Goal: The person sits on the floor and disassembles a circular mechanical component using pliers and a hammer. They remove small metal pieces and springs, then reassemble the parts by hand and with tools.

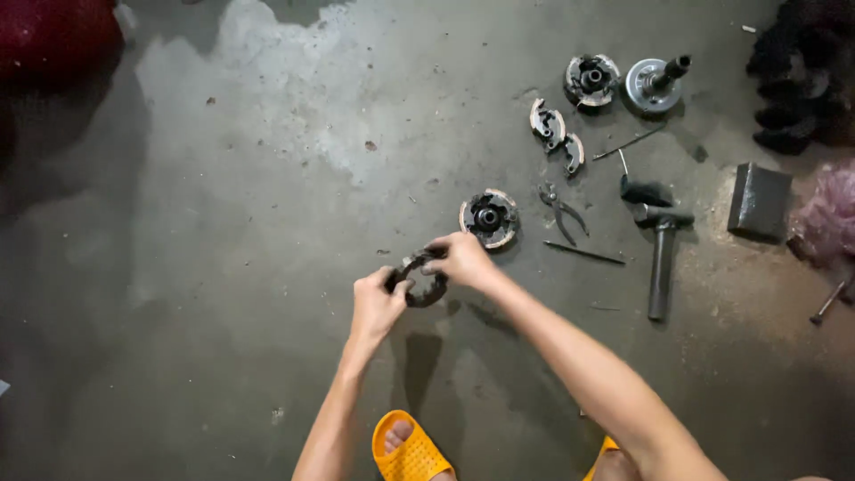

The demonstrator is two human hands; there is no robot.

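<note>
Both forearms reach up from the near edge over a yellow sandal (410, 454) on the concrete floor (223, 267), wrists bent inward so the hands meet above it. Left hand (376, 303) is curled closed on the near-left rim of a dark ring-shaped metal part (426, 287); right hand (463, 258) pinches its far-right rim, fingers (438, 245) wrapped tight. This part hangs between the two hands, off the floor. Just beyond the right hand lies a round clutch assembly (489, 217), with pliers (561, 209) to its right, a hammer (661, 254) farther right, and two more round assemblies (591, 80) at the far right.
</note>
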